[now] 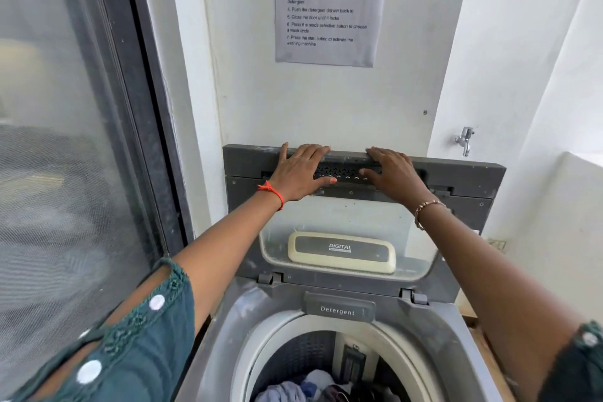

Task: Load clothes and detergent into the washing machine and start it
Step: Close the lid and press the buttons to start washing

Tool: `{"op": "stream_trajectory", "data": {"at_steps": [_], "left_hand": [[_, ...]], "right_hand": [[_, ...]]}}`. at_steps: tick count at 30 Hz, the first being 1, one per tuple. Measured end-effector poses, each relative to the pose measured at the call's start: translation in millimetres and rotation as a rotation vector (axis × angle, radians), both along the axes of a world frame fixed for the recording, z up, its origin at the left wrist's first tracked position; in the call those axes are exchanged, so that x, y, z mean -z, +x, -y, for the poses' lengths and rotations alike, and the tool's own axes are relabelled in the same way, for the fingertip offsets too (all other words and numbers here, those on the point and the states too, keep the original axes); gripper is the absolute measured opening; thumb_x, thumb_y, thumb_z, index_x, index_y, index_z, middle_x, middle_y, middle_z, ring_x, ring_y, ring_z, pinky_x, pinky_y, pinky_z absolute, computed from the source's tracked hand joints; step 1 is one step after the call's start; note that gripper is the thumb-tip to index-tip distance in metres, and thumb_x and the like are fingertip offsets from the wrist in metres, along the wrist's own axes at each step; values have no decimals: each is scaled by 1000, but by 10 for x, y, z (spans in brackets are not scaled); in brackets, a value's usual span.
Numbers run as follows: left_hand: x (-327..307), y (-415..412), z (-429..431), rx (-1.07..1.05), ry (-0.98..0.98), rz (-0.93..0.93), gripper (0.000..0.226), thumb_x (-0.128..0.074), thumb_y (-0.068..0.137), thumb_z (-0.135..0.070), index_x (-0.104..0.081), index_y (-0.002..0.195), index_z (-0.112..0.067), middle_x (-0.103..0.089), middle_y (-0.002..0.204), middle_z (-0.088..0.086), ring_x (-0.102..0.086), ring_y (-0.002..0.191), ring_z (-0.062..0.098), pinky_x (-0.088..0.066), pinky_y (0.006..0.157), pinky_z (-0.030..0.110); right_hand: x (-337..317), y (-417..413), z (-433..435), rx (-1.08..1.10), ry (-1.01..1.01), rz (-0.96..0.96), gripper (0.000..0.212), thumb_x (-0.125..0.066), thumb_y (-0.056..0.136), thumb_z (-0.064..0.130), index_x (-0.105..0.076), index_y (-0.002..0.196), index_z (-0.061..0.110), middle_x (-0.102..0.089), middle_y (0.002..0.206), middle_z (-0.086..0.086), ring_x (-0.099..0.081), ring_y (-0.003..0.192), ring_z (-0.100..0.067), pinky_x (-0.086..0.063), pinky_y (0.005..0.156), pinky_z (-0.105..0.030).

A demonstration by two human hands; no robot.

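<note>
A grey top-loading washing machine (225,330) stands below me with its lid (463,179) raised upright against the wall. My left hand (301,171) and my right hand (393,173) both rest on the lid's top edge, fingers curled over it. Down in the drum lie clothes (303,388) in white, blue and dark colours. A drawer marked "Detergent" (337,307) sits shut at the back rim of the drum opening.
A printed instruction sheet (326,3) hangs on the white wall above the lid. A metal tap (465,140) sticks out of the wall to the right. A dark-framed sliding door with mesh (81,140) fills the left side, close to the machine.
</note>
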State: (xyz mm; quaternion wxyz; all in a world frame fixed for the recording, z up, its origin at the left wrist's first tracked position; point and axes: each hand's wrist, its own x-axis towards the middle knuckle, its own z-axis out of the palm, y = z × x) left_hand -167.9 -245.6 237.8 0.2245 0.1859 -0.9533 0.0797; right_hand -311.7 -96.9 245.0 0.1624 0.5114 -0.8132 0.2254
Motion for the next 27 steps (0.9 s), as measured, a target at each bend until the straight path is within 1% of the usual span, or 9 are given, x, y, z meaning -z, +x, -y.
{"op": "stream_trajectory", "data": {"at_steps": [8, 13, 15, 18, 20, 21, 23, 25, 27], "left_hand": [[95, 334, -324, 2, -40, -64, 54, -36, 98, -42, -23, 146, -23, -34, 145, -2, -26, 137, 17, -6, 112, 54], [111, 575, -621, -3, -139, -58, 47, -40, 97, -37, -38, 136, -10, -46, 133, 11, -43, 120, 31, -27, 103, 47], [93, 727, -747, 14, -174, -24, 43, -41, 97, -37, -45, 127, -6, -54, 122, 16, -52, 108, 35, -37, 92, 44], [120, 1068, -918, 114, -82, 62, 47, -44, 94, -44, -48, 125, -8, -58, 113, 14, -59, 97, 34, -45, 80, 40], [193, 1340, -1073, 141, 4, 153, 59, -46, 87, -55, -47, 131, -16, -58, 122, 7, -62, 96, 27, -47, 77, 34], [270, 1462, -1161, 136, -5, 232, 67, -44, 84, -62, -42, 136, -20, -53, 132, 3, -62, 94, 22, -49, 75, 32], [548, 1664, -1347, 123, -67, 405, 81, -36, 82, -68, -22, 147, -23, -37, 147, 1, -58, 86, 14, -51, 72, 27], [911, 1806, -1478, 118, -98, 471, 86, -33, 84, -68, -8, 150, -20, -29, 151, 7, -54, 103, 17, -50, 81, 29], [1271, 1915, -1558, 103, -72, 481, 87, -36, 85, -65, -1, 150, -20, -26, 150, 12, -40, 127, 28, -44, 98, 39]], "right_hand": [[-43, 360, -327, 55, -36, -104, 28, -52, 91, 13, -58, 116, 4, -64, 118, -14, -56, 108, -36, -33, 95, -39], [-103, 645, -718, -12, -26, -59, 26, -63, 85, 18, -65, 106, 3, -70, 96, -17, -60, 91, -36, -42, 86, -38], [-89, 740, -917, -77, -9, 64, 33, -69, 80, 21, -66, 109, 6, -69, 94, -13, -60, 89, -31, -41, 74, -30], [37, 855, -1235, -155, 58, 194, 48, -75, 74, 35, -64, 117, 17, -69, 105, -9, -61, 93, -22, -44, 79, -28], [215, 925, -1455, -172, 178, 165, 64, -72, 67, 54, -58, 124, 27, -68, 111, -6, -64, 90, -10, -50, 81, -31], [325, 975, -1547, -187, 265, 115, 74, -67, 64, 65, -54, 128, 31, -68, 111, -3, -62, 76, 5, -50, 72, -25], [632, 1082, -1689, -238, 398, 48, 88, -56, 59, 77, -42, 135, 36, -65, 118, 2, -54, 62, 9, -43, 61, -15], [991, 1188, -1808, -262, 454, 72, 96, -56, 58, 78, -32, 141, 36, -59, 120, 0, -56, 85, -6, -49, 72, -26], [1303, 1298, -1922, -273, 450, 151, 98, -63, 59, 73, -27, 143, 37, -52, 105, 0, -49, 91, -17, -43, 78, -31]]}}
